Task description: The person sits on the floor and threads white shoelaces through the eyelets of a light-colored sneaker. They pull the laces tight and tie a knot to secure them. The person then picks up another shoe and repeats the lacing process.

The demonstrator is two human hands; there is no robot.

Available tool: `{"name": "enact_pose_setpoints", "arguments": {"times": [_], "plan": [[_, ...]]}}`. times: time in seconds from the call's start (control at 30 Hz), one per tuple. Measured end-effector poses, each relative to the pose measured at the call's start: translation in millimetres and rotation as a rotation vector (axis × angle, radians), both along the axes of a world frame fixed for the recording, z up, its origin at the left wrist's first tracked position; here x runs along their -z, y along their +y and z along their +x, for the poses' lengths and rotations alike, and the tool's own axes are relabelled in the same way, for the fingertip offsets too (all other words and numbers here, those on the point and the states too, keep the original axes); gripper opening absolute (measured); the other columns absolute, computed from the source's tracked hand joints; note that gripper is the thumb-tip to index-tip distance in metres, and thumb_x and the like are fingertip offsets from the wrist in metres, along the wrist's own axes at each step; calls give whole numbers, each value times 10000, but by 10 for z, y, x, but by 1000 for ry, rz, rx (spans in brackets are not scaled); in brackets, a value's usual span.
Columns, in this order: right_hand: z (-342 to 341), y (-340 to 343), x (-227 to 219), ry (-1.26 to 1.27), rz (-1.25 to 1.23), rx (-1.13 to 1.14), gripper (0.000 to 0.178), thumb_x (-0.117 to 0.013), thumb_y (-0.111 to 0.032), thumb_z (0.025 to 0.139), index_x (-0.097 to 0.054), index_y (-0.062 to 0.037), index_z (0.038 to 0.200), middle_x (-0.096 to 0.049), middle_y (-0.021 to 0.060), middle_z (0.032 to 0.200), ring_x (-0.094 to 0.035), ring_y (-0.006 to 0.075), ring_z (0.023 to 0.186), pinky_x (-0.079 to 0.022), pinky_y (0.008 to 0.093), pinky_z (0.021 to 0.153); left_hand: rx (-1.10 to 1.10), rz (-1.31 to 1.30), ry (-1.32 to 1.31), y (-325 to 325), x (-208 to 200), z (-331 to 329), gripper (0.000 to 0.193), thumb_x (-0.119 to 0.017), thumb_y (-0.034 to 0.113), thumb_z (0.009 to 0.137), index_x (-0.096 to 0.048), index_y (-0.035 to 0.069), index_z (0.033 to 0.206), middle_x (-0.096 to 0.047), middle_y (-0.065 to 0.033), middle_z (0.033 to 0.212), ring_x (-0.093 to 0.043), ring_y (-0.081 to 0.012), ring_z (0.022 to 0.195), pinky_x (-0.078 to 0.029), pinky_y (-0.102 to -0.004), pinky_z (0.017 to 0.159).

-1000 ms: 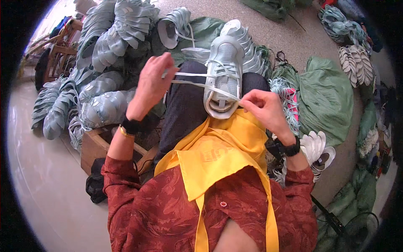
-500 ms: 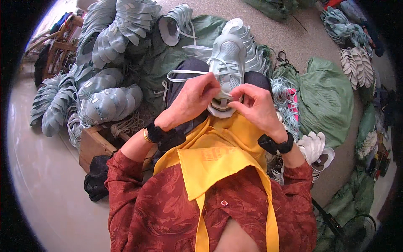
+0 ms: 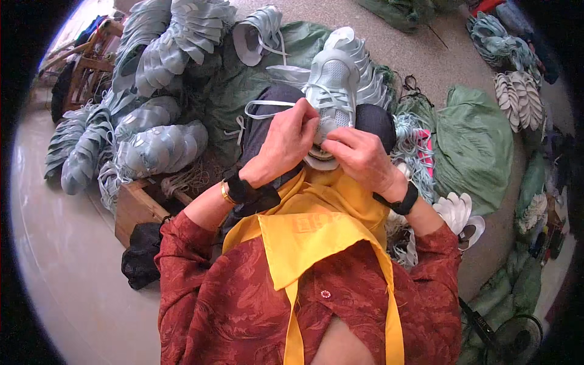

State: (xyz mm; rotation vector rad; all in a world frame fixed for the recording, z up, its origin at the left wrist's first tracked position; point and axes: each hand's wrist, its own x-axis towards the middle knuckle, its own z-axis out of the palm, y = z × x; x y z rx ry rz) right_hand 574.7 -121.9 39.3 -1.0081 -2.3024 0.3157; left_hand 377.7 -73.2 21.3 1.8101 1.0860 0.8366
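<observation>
A pale grey-blue shoe upper [image 3: 333,76] with a mesh toe lies over my lap, toe pointing away from me, its laces crossed over the front. My left hand [image 3: 289,137] is closed at the left side of its throat, fingers pinched by the lace. A loop of pale shoelace [image 3: 261,108] runs out to the left from there. My right hand [image 3: 362,158] is closed too, thumb and fingertips pinching at the tongue and opening edge. The fingers partly hide what each pinches. Both hands are close together, over the upper's near end.
Stacked pale blue uppers [image 3: 161,149] pile up at the left, beside a wooden box [image 3: 137,210]. Another laced upper [image 3: 248,42] lies beyond my knees. At the right are bundled blue laces [image 3: 413,146], a green sack [image 3: 474,143] and white uppers [image 3: 453,213].
My right hand has turned over and shifted slightly left, nearer my left hand, its fingers now covering more of the opening. The pale strip between the hands is less visible. The upper stays in place.
</observation>
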Motion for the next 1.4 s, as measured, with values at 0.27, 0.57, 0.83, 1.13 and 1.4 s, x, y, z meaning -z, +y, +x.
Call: {"name": "enact_pose_setpoints", "arguments": {"times": [0.27, 0.57, 0.83, 1.13, 1.4], "plan": [[15, -40, -20, 120, -65, 60, 190, -681, 13, 724, -661, -52, 902, -658, 86, 905, -689, 285, 788, -570, 363, 685, -16, -39, 62, 5, -44, 69, 123, -629, 55, 869, -550, -16, 932, -655, -211, 755, -660, -421, 752, -513, -468, 664], [30, -46, -20, 145, -79, 65, 181, -684, 15, 753, -673, -47, 924, -669, 93, 927, -694, 290, 776, -570, 370, 667, -114, -4, 50, -13, 99, 148, 133, -644, 76, 908, -564, -31, 915, -635, -149, 711, -605, -180, 604, -464, -322, 566], [12, -84, -10, 201, -149, 122, 144, -716, 6, 806, -678, -44, 935, -669, 95, 913, -695, 302, 781, -566, 372, 667, 4, -193, -142, 69, 86, 131, 113, -640, 67, 896, -573, -25, 904, -630, -130, 700, -599, -176, 626, -470, -326, 579], [4, -100, -23, 224, -173, 149, 154, -718, 14, 812, -687, -52, 947, -670, 100, 906, -692, 308, 782, -563, 371, 668, -83, -31, -8, -1, 111, 152, 119, -626, 72, 903, -562, -29, 904, -621, -126, 687, -593, -163, 607, -472, -326, 576], [16, -127, -5, 235, -204, 166, 142, -713, 12, 819, -688, -50, 944, -671, 102, 914, -692, 308, 786, -561, 369, 669, 34, -47, -115, 54, 89, 157, 81, -603, 43, 908, -556, -22, 917, -603, -130, 703, -566, -161, 602, -463, -328, 567]]}}
